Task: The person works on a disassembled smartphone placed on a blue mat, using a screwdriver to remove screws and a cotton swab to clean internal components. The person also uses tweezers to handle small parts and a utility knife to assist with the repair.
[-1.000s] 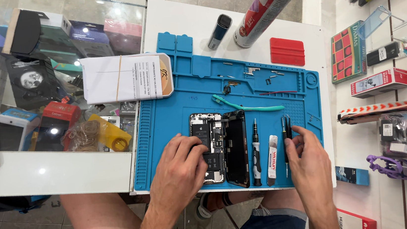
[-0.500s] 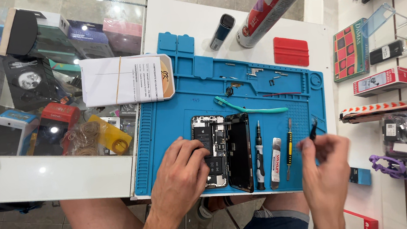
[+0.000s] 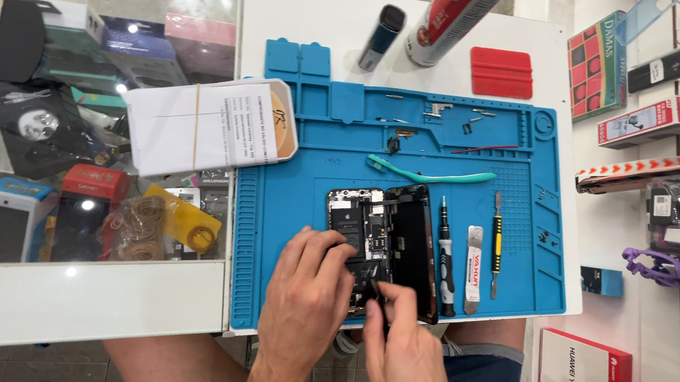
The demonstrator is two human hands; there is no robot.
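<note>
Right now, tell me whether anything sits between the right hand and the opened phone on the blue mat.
Nothing visible does. The right hand is already over the lower edge of the opened black phone, with the left hand resting beside it.

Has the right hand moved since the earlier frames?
Yes. The right hand went left, from beside the tools on the blue mat to the opened phone.

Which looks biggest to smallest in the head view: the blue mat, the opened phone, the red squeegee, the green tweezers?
1. Blue mat, by far the largest.
2. Opened phone, partly covered by the left hand and right hand.
3. Red squeegee and green tweezers: unsure; the tweezers are longer but much thinner.
</note>
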